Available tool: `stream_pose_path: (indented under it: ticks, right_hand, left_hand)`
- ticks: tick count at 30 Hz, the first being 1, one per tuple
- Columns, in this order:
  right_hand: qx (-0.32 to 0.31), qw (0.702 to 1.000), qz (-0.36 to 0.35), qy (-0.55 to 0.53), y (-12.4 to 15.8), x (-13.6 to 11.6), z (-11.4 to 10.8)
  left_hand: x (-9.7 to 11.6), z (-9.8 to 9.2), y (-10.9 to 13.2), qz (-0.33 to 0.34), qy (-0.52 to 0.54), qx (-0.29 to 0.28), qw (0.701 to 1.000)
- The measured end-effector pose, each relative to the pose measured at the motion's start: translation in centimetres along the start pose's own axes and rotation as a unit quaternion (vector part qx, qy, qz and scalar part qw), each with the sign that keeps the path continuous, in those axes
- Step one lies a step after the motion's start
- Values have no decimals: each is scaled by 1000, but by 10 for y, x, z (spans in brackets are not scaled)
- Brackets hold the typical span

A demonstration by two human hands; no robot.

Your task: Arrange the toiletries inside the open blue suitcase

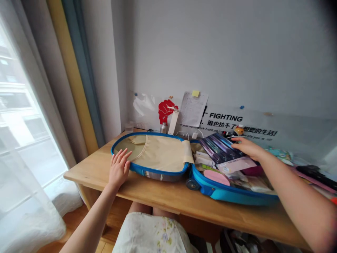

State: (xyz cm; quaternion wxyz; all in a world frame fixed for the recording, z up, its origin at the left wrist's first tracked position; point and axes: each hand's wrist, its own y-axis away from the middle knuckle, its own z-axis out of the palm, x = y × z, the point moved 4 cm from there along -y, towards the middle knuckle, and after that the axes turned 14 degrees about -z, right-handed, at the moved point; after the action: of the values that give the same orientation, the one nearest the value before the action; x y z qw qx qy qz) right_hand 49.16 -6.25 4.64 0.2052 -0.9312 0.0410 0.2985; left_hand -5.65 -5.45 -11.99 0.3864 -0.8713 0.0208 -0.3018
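A blue hard-shell suitcase (231,195) lies unfolded on the wooden desk. My left hand (120,168) rests on the front left rim of its beige-lined half (165,153), fingers spread and holding nothing. Over the packed right half, my right hand (249,147) grips the right edge of a flat package (223,151). Its front is dark with several long purple and blue shapes and a pale pink strip; what is inside I cannot tell. Below it, a pink oval item (217,177), white tubes and clear packets lie in the suitcase, partly covered.
At the back stand a small metallic bottle (163,128), a white upright holder (173,121) and a charger (195,135). A bear-like figure (239,130) is behind the suitcase. Assorted items crowd the desk's right side. A window and curtains (68,70) are on the left.
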Motion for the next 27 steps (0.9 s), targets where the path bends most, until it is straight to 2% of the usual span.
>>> stream_pose_path:
  ticks: [2,4,7,10,13,15,17,20,23,27]
  right_hand:
    - [2,999,-5,-43,-11,-16,-6]
    - [-8,995,-35,-92,-26,-40,-2]
    - [-22,985,-108,-130,-49,-85,23]
    - [-78,969,-189,-135,-68,-131,76]
    - [-179,930,-301,-111,-75,-170,142]
    - [-208,909,-349,-88,-78,-188,179]
    - [-221,898,-372,-76,-82,-200,209]
    - [-243,885,-393,-61,-88,-210,241]
    - [-271,871,-407,-41,-92,-214,261]
    - [-295,861,-414,-9,-95,-211,277]
  left_hand:
    - [0,1,0,4,0,3,1000]
    - [1,1,0,7,-1,8,1000]
    - [2,0,1,10,-6,15,1000]
    - [1,0,2,15,-14,13,1000]
    - [-1,0,3,22,-25,3,999]
    - [-2,1,3,28,-31,2,999]
    - [-3,2,3,31,-35,4,999]
    - [-3,3,3,30,-40,1,999]
    - [-3,3,3,26,-43,-5,999]
    - [-1,2,3,25,-43,-3,999]
